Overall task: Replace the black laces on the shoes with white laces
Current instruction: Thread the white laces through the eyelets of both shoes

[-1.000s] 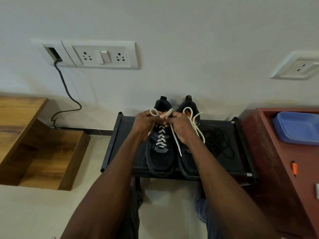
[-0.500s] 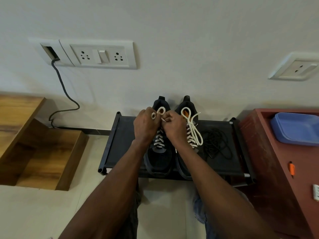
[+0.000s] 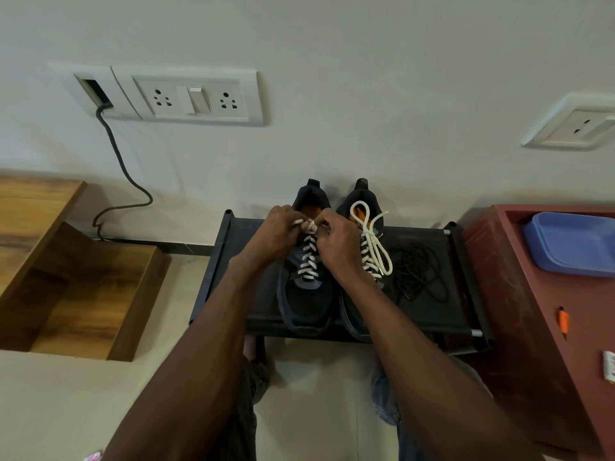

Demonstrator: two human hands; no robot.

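Change: both hands have drawn closer over the left shoe's tongue; the lace loops seen a second ago are now hidden in the fingers.
Left hand [image 3: 271, 236]: fingers curled, pinching the white lace [image 3: 308, 257] at the top eyelets.
Right hand [image 3: 339, 242]: fingers curled on the same lace, touching the left hand.
Left shoe [image 3: 304, 294]: on the black rack [image 3: 229, 281], laced white.
Right shoe [image 3: 361, 227]: beside it, its white bow [image 3: 374, 241] tied.
Black laces [image 3: 419, 271]: loose pile on the rack, right of the shoes.
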